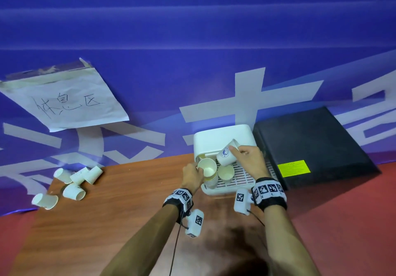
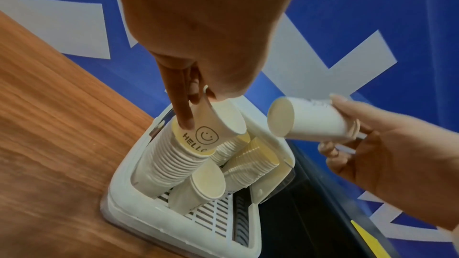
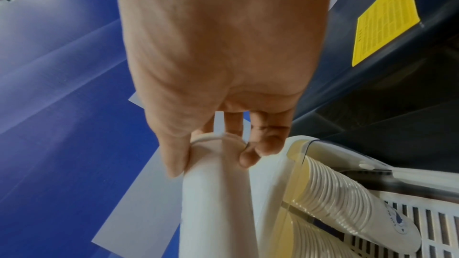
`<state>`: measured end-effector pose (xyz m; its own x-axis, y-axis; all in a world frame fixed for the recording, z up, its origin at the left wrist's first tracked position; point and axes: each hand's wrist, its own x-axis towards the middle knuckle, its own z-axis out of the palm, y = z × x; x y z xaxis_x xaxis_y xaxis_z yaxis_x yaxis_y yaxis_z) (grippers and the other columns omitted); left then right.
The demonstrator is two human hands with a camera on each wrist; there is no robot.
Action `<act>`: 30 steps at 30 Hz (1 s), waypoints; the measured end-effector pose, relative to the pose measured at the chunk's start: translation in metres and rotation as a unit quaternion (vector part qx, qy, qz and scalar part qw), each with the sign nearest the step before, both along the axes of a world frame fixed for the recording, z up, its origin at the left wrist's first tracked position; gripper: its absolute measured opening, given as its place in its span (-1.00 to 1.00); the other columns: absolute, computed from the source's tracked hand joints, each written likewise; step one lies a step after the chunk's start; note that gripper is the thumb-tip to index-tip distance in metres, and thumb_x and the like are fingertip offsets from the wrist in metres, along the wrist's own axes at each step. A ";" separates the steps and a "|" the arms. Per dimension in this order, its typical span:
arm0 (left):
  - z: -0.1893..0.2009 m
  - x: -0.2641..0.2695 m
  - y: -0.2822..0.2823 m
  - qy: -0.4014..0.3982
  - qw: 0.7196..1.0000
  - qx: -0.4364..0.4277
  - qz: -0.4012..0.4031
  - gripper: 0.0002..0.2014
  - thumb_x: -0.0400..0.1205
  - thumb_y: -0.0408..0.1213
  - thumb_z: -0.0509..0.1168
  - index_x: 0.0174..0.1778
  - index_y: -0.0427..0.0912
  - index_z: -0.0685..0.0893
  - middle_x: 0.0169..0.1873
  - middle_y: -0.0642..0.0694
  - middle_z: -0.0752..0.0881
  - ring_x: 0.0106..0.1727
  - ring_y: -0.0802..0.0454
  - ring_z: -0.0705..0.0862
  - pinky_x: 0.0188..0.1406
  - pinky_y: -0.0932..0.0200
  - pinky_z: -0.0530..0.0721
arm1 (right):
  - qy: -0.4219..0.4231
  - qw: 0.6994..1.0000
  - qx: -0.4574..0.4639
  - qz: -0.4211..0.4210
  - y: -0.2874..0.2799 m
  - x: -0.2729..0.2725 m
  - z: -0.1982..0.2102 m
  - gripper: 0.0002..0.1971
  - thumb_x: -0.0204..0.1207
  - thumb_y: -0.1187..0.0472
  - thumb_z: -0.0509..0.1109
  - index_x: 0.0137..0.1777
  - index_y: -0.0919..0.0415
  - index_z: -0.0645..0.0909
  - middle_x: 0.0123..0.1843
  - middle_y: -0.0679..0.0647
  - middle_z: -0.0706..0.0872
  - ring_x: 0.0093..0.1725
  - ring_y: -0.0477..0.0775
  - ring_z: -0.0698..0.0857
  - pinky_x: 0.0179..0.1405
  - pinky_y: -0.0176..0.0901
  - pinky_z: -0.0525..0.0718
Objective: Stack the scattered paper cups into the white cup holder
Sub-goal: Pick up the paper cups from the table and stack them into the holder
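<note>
The white cup holder stands at the table's far edge with stacks of paper cups on its slatted base. My left hand pinches the rim of a "HELLO" smiley cup that sits tilted in the top of the tall left stack. A shorter stack stands beside it. Above the holder, my right hand grips a white cup with a blue logo near its rim, bottom pointing down and left. Several loose cups lie on their sides at the table's far left.
A black box with a yellow label sits directly right of the holder. The blue banner wall rises right behind the table, with a taped paper sign on it. Bare wooden table lies between the loose cups and the holder.
</note>
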<state>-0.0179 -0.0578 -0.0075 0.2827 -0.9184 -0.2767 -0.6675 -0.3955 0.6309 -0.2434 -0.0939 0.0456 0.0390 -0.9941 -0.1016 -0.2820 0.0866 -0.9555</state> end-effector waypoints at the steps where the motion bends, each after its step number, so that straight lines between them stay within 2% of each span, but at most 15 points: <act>1: -0.003 -0.001 -0.001 -0.008 1.000 0.011 -0.005 -0.73 0.56 -0.25 0.15 -0.29 -0.31 0.69 -0.37 -0.24 0.79 -0.32 -0.24 0.78 -0.27 -0.11 0.80 | -0.011 1.000 -0.001 0.014 -0.001 0.003 0.001 -0.56 0.56 -0.02 0.56 -0.45 0.22 0.63 -0.49 0.15 0.53 -0.45 -0.12 0.38 -0.44 -0.28 0.39; 3: -0.015 0.001 -0.003 -0.020 0.999 0.033 -0.011 -0.70 0.62 -0.28 0.15 -0.35 -0.33 0.64 -0.34 -0.30 0.79 -0.30 -0.28 0.78 -0.25 -0.13 0.78 | -0.026 0.999 0.000 0.043 -0.004 0.009 -0.002 -0.66 0.54 0.03 0.59 -0.33 0.28 0.74 -0.33 0.25 0.71 -0.38 -0.11 0.51 -0.32 -0.20 0.53; 5: -0.031 0.005 -0.005 -0.014 0.998 0.052 -0.016 -0.59 0.62 -0.16 0.11 -0.36 -0.39 0.65 -0.37 -0.34 0.79 -0.34 -0.28 0.79 -0.29 -0.18 0.80 | -0.029 0.997 0.008 0.065 -0.006 0.018 -0.010 -0.66 0.49 -0.01 0.61 -0.30 0.27 0.75 -0.23 0.27 0.72 -0.32 -0.01 0.58 -0.21 -0.03 0.59; 7: -0.055 0.015 -0.007 -0.007 0.998 0.064 -0.023 -0.49 0.55 -0.01 0.03 -0.33 -0.39 0.68 -0.37 -0.37 0.79 -0.36 -0.30 0.80 -0.33 -0.24 0.81 | -0.003 0.996 0.019 0.089 -0.006 0.027 -0.017 -0.65 0.46 -0.07 0.60 -0.29 0.23 0.76 -0.22 0.21 0.73 -0.27 0.14 0.65 -0.15 0.05 0.64; 9: -0.070 0.025 -0.007 -0.005 0.996 0.079 -0.044 -0.44 0.57 0.04 0.00 -0.31 -0.38 0.67 -0.39 -0.35 0.78 -0.38 -0.29 0.80 -0.33 -0.25 0.80 | 0.039 0.992 0.019 0.115 -0.006 0.035 -0.024 -0.65 0.47 -0.06 0.60 -0.31 0.25 0.75 -0.28 0.20 0.70 -0.30 0.13 0.61 -0.20 0.04 0.61; 11: -0.065 0.028 -0.004 -0.001 0.994 0.089 -0.058 -0.41 0.61 0.09 -0.01 -0.29 -0.37 0.68 -0.40 -0.32 0.79 -0.37 -0.26 0.80 -0.31 -0.23 0.80 | 0.090 0.987 0.004 0.133 -0.006 0.043 -0.030 -0.57 0.49 -0.04 0.59 -0.36 0.33 0.66 -0.32 0.27 0.61 -0.36 0.00 0.46 -0.28 0.03 0.51; 14: -0.048 0.028 0.002 0.026 0.994 0.083 -0.069 -0.33 0.60 0.23 -0.04 -0.28 -0.34 0.67 -0.38 -0.28 0.80 -0.37 -0.24 0.80 -0.31 -0.22 0.80 | 0.128 0.980 -0.013 0.152 -0.006 0.054 -0.041 -0.48 0.48 -0.02 0.60 -0.48 0.33 0.48 -0.45 0.12 0.43 -0.41 -0.02 0.35 -0.35 -0.01 0.38; 16: -0.040 0.028 0.006 0.038 0.993 0.079 -0.076 -0.36 0.66 0.23 -0.05 -0.28 -0.27 0.65 -0.35 -0.26 0.81 -0.35 -0.23 0.80 -0.28 -0.23 0.80 | 0.166 0.972 -0.016 0.165 -0.005 0.062 -0.048 -0.47 0.47 -0.04 0.59 -0.50 0.33 0.51 -0.45 0.09 0.50 -0.42 0.01 0.42 -0.34 -0.01 0.45; 18: -0.031 0.027 0.009 0.046 0.994 0.062 -0.074 -0.32 0.71 0.26 -0.10 -0.26 -0.25 0.66 -0.35 -0.24 0.80 -0.37 -0.21 0.79 -0.31 -0.18 0.80 | 0.218 0.959 -0.012 0.182 -0.002 0.072 -0.059 -0.52 0.45 -0.05 0.58 -0.50 0.28 0.59 -0.39 0.05 0.60 -0.34 0.05 0.56 -0.29 0.00 0.53; 21: -0.024 0.026 0.009 0.057 0.996 0.043 -0.051 -0.20 0.74 0.31 -0.14 -0.30 -0.32 0.69 -0.45 -0.24 0.79 -0.46 -0.16 0.78 -0.44 0.01 0.77 | 0.266 0.942 -0.002 0.206 0.009 0.084 -0.074 -0.56 0.44 0.03 0.58 -0.59 0.12 0.53 -0.36 0.09 0.53 -0.32 0.15 0.55 -0.33 0.08 0.62; 22: -0.023 0.025 0.009 0.056 0.996 0.039 -0.050 -0.22 0.76 0.29 -0.11 -0.30 -0.33 0.69 -0.45 -0.24 0.78 -0.46 -0.17 0.77 -0.45 0.00 0.77 | 0.280 0.937 0.008 0.210 0.013 0.087 -0.077 -0.63 0.44 0.02 0.59 -0.54 0.03 0.59 -0.31 0.08 0.54 -0.26 0.13 0.55 -0.28 0.07 0.64; 23: -0.022 0.025 0.008 0.049 0.997 0.033 -0.055 -0.25 0.77 0.26 -0.07 -0.30 -0.32 0.69 -0.43 -0.25 0.79 -0.45 -0.18 0.77 -0.43 -0.06 0.78 | 0.292 0.933 0.013 0.212 0.018 0.089 -0.077 -0.77 0.44 -0.03 0.60 -0.38 0.00 0.72 -0.21 0.06 0.59 -0.14 0.09 0.58 -0.16 0.06 0.68; 24: -0.021 0.024 0.008 0.042 0.997 0.029 -0.062 -0.30 0.77 0.24 -0.03 -0.28 -0.30 0.69 -0.40 -0.24 0.79 -0.43 -0.19 0.78 -0.40 -0.12 0.79 | 0.301 0.929 0.016 0.215 0.021 0.090 -0.078 -0.80 0.44 -0.08 0.61 -0.18 0.04 0.79 -0.08 0.05 0.62 0.01 0.08 0.58 -0.02 0.04 0.68; 25: -0.022 0.024 0.007 0.036 0.997 0.027 -0.067 -0.33 0.77 0.23 -0.01 -0.28 -0.28 0.69 -0.39 -0.23 0.80 -0.42 -0.19 0.78 -0.37 -0.17 0.79 | 0.312 0.924 0.018 0.221 0.022 0.090 -0.080 -0.73 0.45 -0.11 0.61 -0.07 0.08 0.80 0.01 0.03 0.63 0.11 0.08 0.55 0.09 0.02 0.66; 30: -0.027 0.026 0.005 0.024 0.995 0.037 -0.089 -0.37 0.69 0.26 -0.02 -0.18 -0.22 0.71 -0.37 -0.19 0.81 -0.37 -0.16 0.80 -0.30 -0.22 0.80 | 0.321 0.917 0.025 0.235 0.018 0.089 -0.082 -0.69 0.50 -0.22 0.51 -0.02 0.01 0.80 0.07 -0.03 0.60 0.22 0.09 0.50 0.18 -0.01 0.62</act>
<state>0.0078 -0.0523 -0.0340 0.1026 -0.9292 -0.3550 -0.7009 -0.3208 0.6371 -0.1546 -0.0757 -0.0365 0.3782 -0.8766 -0.2976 -0.8024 -0.1501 -0.5776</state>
